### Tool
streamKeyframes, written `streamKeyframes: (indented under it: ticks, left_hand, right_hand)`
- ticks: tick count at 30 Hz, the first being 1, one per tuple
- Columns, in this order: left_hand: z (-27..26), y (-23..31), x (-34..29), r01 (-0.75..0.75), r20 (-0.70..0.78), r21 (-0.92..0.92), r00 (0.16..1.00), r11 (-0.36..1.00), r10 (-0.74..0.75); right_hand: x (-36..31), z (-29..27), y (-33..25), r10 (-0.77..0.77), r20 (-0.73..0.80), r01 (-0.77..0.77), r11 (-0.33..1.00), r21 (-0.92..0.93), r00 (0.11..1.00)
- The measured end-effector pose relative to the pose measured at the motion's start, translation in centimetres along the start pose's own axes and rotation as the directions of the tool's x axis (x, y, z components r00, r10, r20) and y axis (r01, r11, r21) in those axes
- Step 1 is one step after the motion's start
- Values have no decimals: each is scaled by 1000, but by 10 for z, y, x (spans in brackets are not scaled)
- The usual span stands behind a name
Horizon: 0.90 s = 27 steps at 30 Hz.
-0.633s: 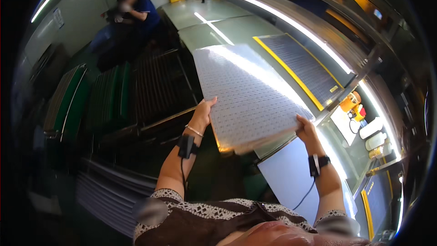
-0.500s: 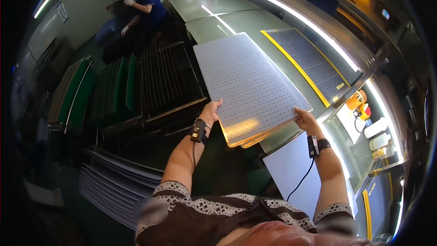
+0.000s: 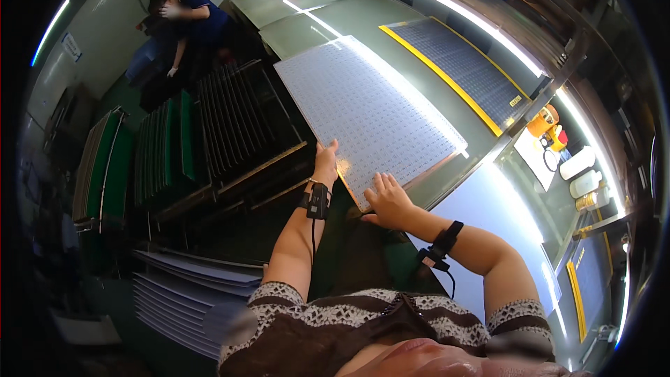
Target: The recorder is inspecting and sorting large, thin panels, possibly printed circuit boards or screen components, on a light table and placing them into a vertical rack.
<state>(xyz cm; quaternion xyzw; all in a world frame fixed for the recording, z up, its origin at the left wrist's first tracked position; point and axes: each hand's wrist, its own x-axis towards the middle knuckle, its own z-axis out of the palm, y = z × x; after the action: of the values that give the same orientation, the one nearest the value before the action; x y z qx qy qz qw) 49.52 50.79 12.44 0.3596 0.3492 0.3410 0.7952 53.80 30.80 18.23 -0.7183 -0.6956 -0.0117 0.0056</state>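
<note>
A large pale grey panel, covered in rows of small printed marks, lies along the bench with a copper-coloured near edge. My left hand holds its left edge near the close corner, thumb up on top and the other fingers mostly hidden. On the near end of the same panel rests my right hand, fingers laid flat on the surface and thumb stretched out by the corner. Both wrists wear a black strap with a small cabled box.
Beyond the panel lies a dark, yellow-edged sheet. A plain pale board sits to the right, by bottles. Racks of upright boards stand left, stacked pale sheets lower left. A co-worker is at the far left.
My right hand has moved left from the panel's right edge onto its near end. The panel has settled flatter, and the view has shifted slightly. My left hand keeps its hold.
</note>
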Motion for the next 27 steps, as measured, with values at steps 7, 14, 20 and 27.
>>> streamKeyframes:
  ticks: [7,14,20,27]
  left_hand:
    - [-11,-6,7,-93,5,96,996,991,93]
    - [-13,-7,1,-80,22,49,997,996,79]
    - [-8,-5,-8,-30,58,-74,998,997,34]
    - [-8,-3,-9,-63,54,-127,996,990,70]
  right_hand:
    - [-7,10,2,-71,-192,89,992,88,979]
    - [-1,16,6,-31,-203,85,962,259,979]
    - [0,24,7,-128,-194,141,988,54,973]
    - [6,28,14,-238,-220,253,966,44,946]
